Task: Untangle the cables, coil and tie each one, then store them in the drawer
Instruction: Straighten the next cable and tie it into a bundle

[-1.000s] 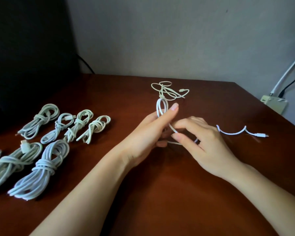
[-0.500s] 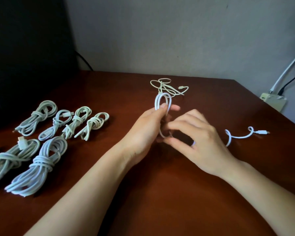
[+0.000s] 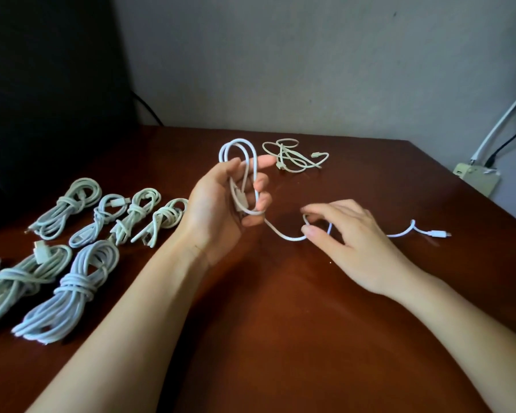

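left hand [image 3: 221,204] curled around the white cable [image 3: 239,174] loops to keep the coil; right hand [image 3: 349,242] fingertips pinching the slack, feeding the next loop

Dim, soft light falls on the dark brown surface [image 3: 280,338], leaving a faint sheen near its middle and soft shadows under both forearms. Left of the surface the background sinks into near-black. Wide-angle distortion bows the surface's far edge, and the right hand [image 3: 352,242] shows slight motion blur at its fingertips.
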Demonstrator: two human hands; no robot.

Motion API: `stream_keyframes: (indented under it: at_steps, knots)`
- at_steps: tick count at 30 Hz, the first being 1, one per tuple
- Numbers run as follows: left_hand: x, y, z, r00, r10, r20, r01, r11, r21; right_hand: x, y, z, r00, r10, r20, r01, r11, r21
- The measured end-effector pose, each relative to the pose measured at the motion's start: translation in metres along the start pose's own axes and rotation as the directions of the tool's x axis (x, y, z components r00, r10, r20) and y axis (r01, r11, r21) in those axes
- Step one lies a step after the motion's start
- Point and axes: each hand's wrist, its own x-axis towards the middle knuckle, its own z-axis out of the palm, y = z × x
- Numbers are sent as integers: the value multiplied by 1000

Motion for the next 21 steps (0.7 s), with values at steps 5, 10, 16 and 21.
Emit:
stream_keyframes:
  at_steps: [5, 10, 16, 21]
  knots:
    - [-1, -1, 1, 998, -38, 45, 36, 999, 30, -2, -3, 3, 987, -150, -62, 150, 989, -11]
    - [-4, -7, 6, 982, -111, 154, 96, 990, 98, -5, -10, 7, 974, -225, 31, 226, 974, -19]
    - [-6, -10, 13, 968, -100, 232, 80, 992, 94, -5, -16, 7, 995, -65, 79, 61, 997, 48]
    - [-5, -6, 8, 984, -22, 180, 10, 998, 68, 0, -7, 2, 995, 73, -74, -64, 991, 120]
